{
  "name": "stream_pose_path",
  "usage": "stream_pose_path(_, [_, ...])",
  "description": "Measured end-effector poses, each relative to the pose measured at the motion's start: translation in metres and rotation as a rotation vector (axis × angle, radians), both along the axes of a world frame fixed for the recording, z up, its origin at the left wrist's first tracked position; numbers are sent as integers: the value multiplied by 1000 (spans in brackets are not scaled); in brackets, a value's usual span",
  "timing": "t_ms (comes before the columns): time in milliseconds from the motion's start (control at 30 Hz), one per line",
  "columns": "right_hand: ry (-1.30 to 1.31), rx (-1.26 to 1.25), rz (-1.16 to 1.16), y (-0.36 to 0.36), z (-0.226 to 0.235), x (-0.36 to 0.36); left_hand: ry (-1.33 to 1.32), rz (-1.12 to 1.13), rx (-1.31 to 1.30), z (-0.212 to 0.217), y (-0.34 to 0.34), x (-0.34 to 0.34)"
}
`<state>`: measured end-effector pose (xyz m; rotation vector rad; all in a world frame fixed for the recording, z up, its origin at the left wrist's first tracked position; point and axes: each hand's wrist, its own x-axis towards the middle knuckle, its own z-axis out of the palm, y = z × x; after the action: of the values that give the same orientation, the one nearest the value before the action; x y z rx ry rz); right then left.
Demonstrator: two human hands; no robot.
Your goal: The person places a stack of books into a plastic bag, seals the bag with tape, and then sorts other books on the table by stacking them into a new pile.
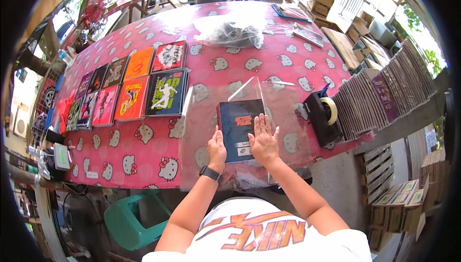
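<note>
A dark blue spiral notebook (230, 134) lies in front of me on or within clear plastic film (199, 118). My right hand (265, 142) rests flat on the right part of its cover, fingers stretched out. Along the notebook's left, bound edge stands my left hand (217, 151), with its fingers extended and a dark watch on the wrist. Neither hand grips it. A strip of the film (253, 88) rises in a fold beyond the notebook's top edge.
To the right stand a black tape dispenser (321, 118) and long stacks of spiral notebooks (365, 103). Colourful notebooks (132, 98) lie in rows at left. A clear plastic bundle (233, 34) sits farther back. A green stool (127, 221) is below the table (110, 149).
</note>
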<state>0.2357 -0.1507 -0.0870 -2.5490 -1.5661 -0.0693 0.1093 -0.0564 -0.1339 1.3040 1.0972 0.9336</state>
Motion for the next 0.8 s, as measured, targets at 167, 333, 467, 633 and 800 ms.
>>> stream_pose_path(167, [3, -44, -30, -4, -4, 10, 770, 461, 837, 7, 44, -63])
stream_pose_path(333, [-123, -36, -19, 3, 9, 2, 640, 84, 248, 26, 58, -102])
stream_pose_path(467, [259, 157, 272, 14, 16, 9, 66, -187, -82, 44, 64, -112])
stream_pose_path(633, [1239, 312, 158, 32, 25, 46, -75, -482, -174, 95, 45, -53])
stream_pose_path(800, [1067, 131, 169, 43, 26, 40, -63, -479, -214, 71, 17, 3])
